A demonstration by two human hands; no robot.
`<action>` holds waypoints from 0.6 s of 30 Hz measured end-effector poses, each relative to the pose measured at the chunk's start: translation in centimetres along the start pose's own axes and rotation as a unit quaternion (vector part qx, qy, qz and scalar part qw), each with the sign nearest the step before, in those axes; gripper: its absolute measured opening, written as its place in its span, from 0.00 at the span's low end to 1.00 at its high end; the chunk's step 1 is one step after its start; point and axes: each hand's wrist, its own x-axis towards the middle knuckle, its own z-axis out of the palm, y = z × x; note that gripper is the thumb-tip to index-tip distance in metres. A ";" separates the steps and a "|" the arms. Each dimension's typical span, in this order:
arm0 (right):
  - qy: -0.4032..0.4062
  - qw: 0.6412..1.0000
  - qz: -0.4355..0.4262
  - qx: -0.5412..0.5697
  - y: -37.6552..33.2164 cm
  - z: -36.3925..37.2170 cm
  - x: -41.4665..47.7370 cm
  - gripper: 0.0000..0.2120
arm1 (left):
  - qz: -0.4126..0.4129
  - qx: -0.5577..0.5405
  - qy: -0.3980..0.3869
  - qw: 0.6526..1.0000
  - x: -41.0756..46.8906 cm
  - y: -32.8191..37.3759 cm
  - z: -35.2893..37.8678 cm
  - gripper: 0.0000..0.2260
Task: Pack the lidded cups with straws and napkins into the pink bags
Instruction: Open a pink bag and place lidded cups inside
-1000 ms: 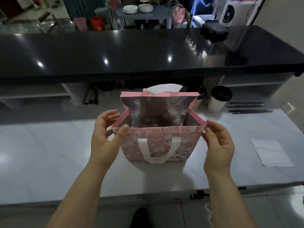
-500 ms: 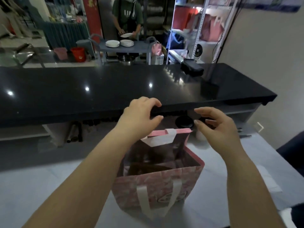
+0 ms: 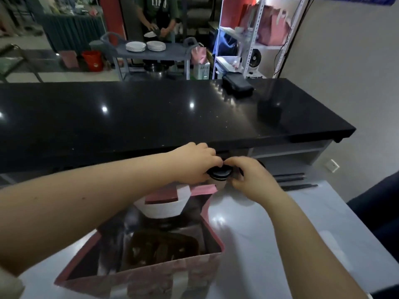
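- Head view: we lean over the white tabletop [image 3: 248,214], and both our arms are stretched forward across the open pink bag [image 3: 151,275].
- Our left hand [image 3: 194,164] lies on top of the lidded cup [image 3: 219,175]. Its grip is clamped on the black lid, with the fingers curled over the far and left edge.
- Our right hand [image 3: 253,179] is just beside the same lid, on its right side. The fingers are curled and the thumb touches the fingertips of the left hand.
- A dark rim shows behind the right hand, so we cannot tell if its grip closes on this cup, on another thing, or on nothing.
- The cup stands on the tabletop just behind the far wall of the bag, under the edge of the black upper tabletop [image 3: 151,117]. We see only the lid and a little of the pale body.
- The bag stands upright with its mouth open and a shiny lining inside. Its white handle [image 3: 162,209] hangs inward from the far wall.
- Black straws [image 3: 298,181] lie flat on the tabletop to the right of the right hand, apart from it.
- Far behind, a person in a green shirt [image 3: 158,9] stands at a grey cart [image 3: 172,53] that carries white plates [image 3: 135,46].
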 end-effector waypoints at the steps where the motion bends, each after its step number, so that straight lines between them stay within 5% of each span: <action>1: -0.032 0.999 0.010 -0.013 0.9 0.7 0.3 0.24 | 0.002 0.008 -0.020 1.000 0.3 -0.1 0.6 0.21; 9: -0.080 0.987 -0.012 -0.138 4.9 6.0 4.6 0.39 | -0.021 0.046 -0.103 0.993 2.6 0.2 4.0 0.21; 18: -0.067 0.979 -0.042 -0.188 5.2 9.3 6.9 0.32 | -0.008 0.056 -0.109 0.992 2.5 -1.0 3.7 0.18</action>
